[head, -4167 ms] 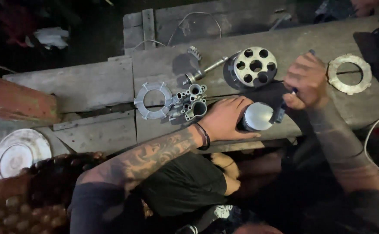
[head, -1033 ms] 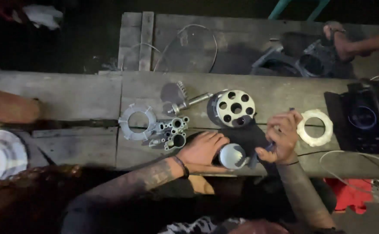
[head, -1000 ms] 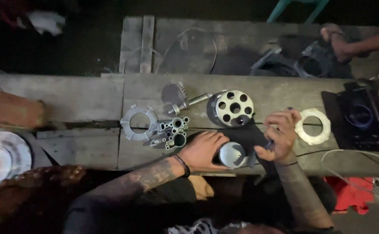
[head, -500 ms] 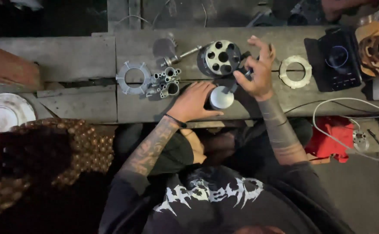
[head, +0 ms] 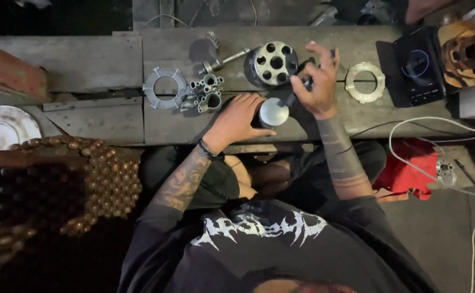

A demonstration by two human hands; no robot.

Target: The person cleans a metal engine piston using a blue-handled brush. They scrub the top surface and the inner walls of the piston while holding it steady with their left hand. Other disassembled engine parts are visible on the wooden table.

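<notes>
On the wooden bench (head: pixel 85 65), the left hand (head: pixel 237 116) grips a round silvery cylinder (head: pixel 274 112); the right hand (head: pixel 316 87) pinches its dark part.

The view swings lower and pulls back, so the person's dark printed shirt (head: pixel 259 230) and lap now fill the bottom, and the beaded mat (head: pixel 47 190) at the left grows large. The right hand (head: pixel 314 84) is up off the front edge of the tabletop (head: pixel 85 62) now, raised beside the drilled round block (head: pixel 273 62), fingers pinched on a small dark piece. Earlier it sat lower, next to the round silver-topped part (head: pixel 273 112). The left hand (head: pixel 237 116) has eased back a touch, its grip now against the side of that silver-topped part. At the far right a rusty orange casting (head: pixel 465 49) comes into view.
</notes>
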